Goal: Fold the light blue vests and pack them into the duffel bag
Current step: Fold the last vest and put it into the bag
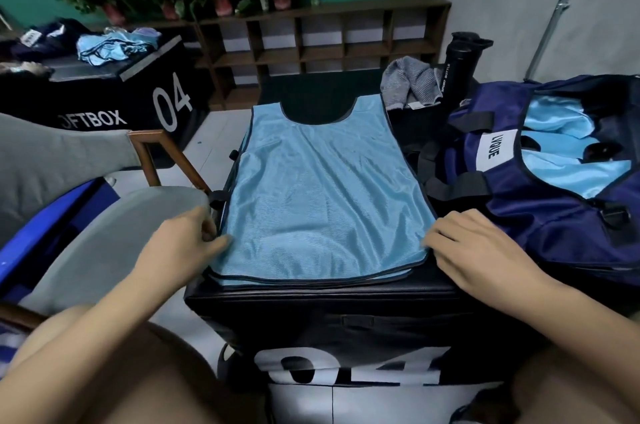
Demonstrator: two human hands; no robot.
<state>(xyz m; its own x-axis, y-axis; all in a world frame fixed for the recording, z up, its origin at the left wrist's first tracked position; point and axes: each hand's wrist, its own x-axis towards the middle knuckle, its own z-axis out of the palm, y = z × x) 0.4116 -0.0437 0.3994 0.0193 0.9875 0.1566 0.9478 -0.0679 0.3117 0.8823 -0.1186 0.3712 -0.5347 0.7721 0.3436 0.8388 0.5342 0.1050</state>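
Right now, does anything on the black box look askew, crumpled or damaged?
Nothing looks damaged. The light blue vest lies flat and straight on the box; only the grey cloth beside the black bottle is crumpled.

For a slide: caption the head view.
Left hand and right hand hold a light blue vest flat on a black box beside the duffel bag.

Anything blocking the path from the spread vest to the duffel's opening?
Nothing visible. The vest lies flat on the black box; the open duffel bag sits directly to its right, mouth up. The black bottle and grey cloth stand farther back, off that path.
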